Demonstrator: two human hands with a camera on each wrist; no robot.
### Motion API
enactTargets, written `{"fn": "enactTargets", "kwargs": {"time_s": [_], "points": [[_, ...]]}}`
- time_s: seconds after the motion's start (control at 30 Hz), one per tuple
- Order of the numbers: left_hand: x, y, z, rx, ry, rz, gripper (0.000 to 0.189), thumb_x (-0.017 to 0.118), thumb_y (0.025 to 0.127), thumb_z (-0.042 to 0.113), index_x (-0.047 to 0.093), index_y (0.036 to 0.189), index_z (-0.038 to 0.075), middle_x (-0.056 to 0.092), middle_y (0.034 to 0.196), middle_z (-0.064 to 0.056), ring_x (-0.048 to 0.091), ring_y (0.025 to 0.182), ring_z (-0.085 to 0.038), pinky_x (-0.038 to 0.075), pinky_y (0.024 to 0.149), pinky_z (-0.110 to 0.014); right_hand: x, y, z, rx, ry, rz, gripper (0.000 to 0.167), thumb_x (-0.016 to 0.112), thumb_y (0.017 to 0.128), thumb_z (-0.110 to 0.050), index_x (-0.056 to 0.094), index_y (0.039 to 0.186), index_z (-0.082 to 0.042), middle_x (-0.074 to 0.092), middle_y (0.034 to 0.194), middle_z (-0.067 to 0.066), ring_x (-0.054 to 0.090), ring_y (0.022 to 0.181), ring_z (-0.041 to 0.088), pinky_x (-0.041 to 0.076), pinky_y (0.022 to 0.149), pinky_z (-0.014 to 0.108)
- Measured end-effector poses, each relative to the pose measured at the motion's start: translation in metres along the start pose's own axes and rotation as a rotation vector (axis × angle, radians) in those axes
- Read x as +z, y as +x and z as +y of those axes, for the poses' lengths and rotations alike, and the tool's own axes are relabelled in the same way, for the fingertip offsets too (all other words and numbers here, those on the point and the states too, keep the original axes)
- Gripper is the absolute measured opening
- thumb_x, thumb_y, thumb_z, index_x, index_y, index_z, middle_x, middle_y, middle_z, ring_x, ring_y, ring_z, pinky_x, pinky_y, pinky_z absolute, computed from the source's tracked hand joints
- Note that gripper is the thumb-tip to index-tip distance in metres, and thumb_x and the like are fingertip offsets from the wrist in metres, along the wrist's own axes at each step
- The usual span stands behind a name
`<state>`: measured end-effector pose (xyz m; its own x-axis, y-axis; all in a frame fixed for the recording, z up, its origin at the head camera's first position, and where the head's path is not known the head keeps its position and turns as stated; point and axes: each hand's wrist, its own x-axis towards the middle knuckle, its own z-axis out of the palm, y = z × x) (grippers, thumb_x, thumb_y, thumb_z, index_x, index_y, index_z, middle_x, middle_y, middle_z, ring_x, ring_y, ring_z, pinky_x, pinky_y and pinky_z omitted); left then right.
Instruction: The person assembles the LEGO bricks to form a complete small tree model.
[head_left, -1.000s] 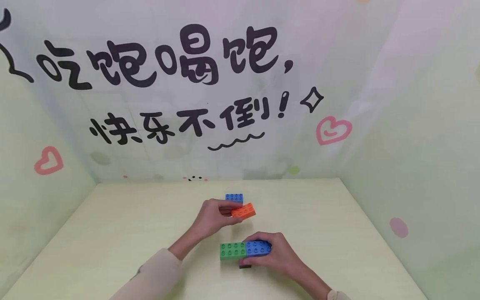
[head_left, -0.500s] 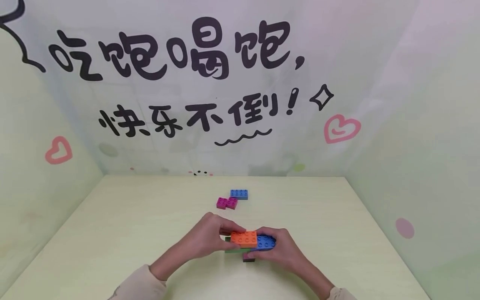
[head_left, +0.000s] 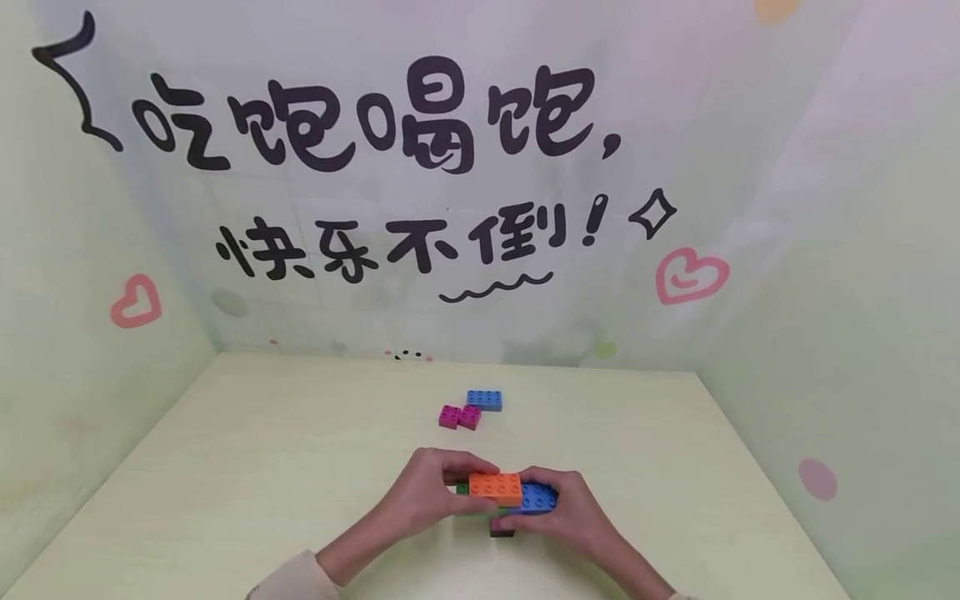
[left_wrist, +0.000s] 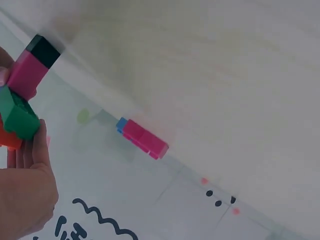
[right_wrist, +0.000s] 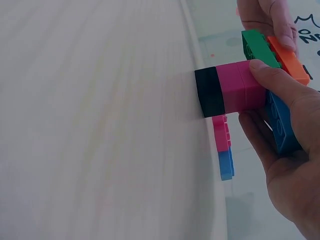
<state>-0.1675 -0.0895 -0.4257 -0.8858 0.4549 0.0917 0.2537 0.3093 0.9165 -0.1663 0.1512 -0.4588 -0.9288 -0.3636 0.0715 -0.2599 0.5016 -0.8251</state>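
Note:
An orange toy brick [head_left: 495, 485] lies over the green brick [right_wrist: 259, 49] and reaches the edge of the blue brick [head_left: 537, 497]. My left hand [head_left: 427, 496] pinches the orange brick between thumb and fingers. From the right, my right hand [head_left: 573, 512] grips the blue brick and the magenta bricks [right_wrist: 242, 87] below it. A black brick [right_wrist: 209, 92] forms the bottom of this column, close over the table. Most of the green brick is hidden under the orange one in the head view.
Farther back on the pale table [head_left: 300, 433] lie two magenta bricks [head_left: 459, 417] side by side and a blue brick just behind them. A back wall [head_left: 360, 321] with black lettering and side walls enclose the table.
The left hand has brought the orange brick from beside the loose bricks toward me, onto the green brick. The right hand keeps its grip on the stack. The head view has shifted slightly.

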Motion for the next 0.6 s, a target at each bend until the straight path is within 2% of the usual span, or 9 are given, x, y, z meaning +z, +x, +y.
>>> {"fn": "enactTargets", "kwargs": {"time_s": [0.13,0.23,0.43,0.6], "points": [[0.0080,-0.0004,-0.0059,-0.046,-0.138,0.036,0.033,0.086,0.076,0.032,0.075,0.106,0.024,0.072,0.102,0.007,0.069,0.092,-0.012,0.055,0.079,-0.025,0.0007,-0.0009,0.0006,-0.007,0.017,0.002,0.044,0.085,0.073,-0.043,0.072,0.110,-0.023,0.069,0.103,-0.012,0.061,0.096,0.015,0.050,0.086,0.030],[0.0105,-0.0016,-0.0064,-0.061,-0.176,0.041,0.032,0.085,0.077,0.030,0.075,0.106,0.023,0.072,0.104,0.006,0.069,0.093,-0.014,0.055,0.079,-0.025,0.0009,-0.0017,0.0009,-0.015,0.021,0.003,0.042,0.084,0.073,-0.043,0.072,0.109,-0.024,0.069,0.103,-0.013,0.061,0.095,0.014,0.050,0.085,0.029],[0.0121,-0.0030,-0.0035,-0.074,-0.144,0.067,0.034,0.087,0.074,0.032,0.076,0.105,0.026,0.071,0.104,0.007,0.068,0.092,-0.013,0.055,0.079,-0.025,0.0009,-0.0020,0.0002,-0.034,0.016,0.010,0.043,0.084,0.073,-0.044,0.072,0.109,-0.025,0.069,0.103,-0.013,0.061,0.095,0.014,0.049,0.087,0.029],[0.0111,-0.0032,-0.0034,-0.047,-0.072,0.076,0.034,0.088,0.072,0.033,0.077,0.104,0.028,0.072,0.103,0.009,0.067,0.091,-0.010,0.055,0.078,-0.026,0.0007,-0.0013,0.0007,-0.020,0.033,0.002,0.042,0.084,0.074,-0.044,0.073,0.109,-0.024,0.069,0.103,-0.012,0.061,0.096,0.014,0.049,0.086,0.029]]}}
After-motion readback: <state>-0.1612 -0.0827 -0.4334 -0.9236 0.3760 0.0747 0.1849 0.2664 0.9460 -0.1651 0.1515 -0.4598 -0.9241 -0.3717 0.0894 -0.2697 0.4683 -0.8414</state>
